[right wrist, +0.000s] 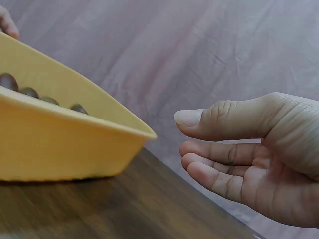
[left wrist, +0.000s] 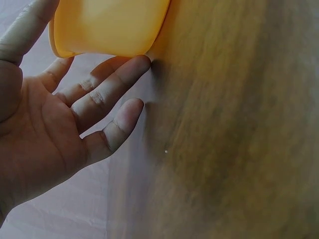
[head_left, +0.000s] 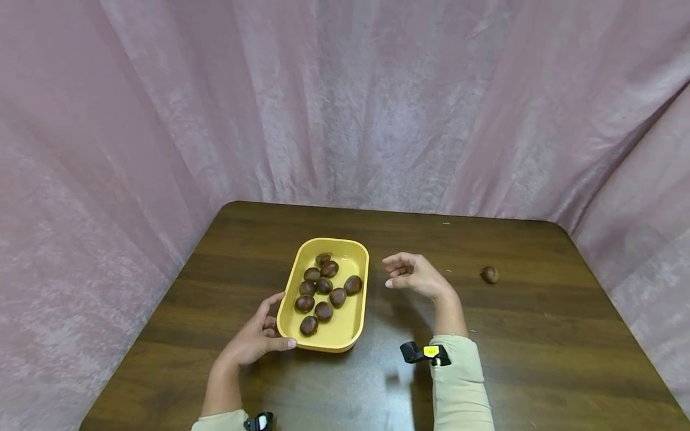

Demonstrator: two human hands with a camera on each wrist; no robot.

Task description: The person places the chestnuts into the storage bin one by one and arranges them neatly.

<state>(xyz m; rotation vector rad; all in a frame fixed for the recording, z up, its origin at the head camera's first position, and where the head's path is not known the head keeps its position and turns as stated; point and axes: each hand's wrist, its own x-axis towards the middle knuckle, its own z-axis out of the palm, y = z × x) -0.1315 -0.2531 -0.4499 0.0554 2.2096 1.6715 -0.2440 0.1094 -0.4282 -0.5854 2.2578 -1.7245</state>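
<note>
- Nine chestnuts sit in my tray; one stray nut lies at 3 o'clock on the worktop.
- My left hand steadies the tray, fingers straight.
- My right hand hovers empty, loosely curled; I judge fetching the stray comes next.

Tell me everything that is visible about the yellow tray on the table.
The yellow tray is a rectangular dish with rounded corners and sloping walls, and it looks like smooth plastic. It sits flat on the dark wooden table, long side running away from the person. Nine dark brown chestnuts lie inside. The left hand touches its near left corner, thumb at the rim, fingers against the outer wall. The right hand hovers beside it, not touching.
</note>
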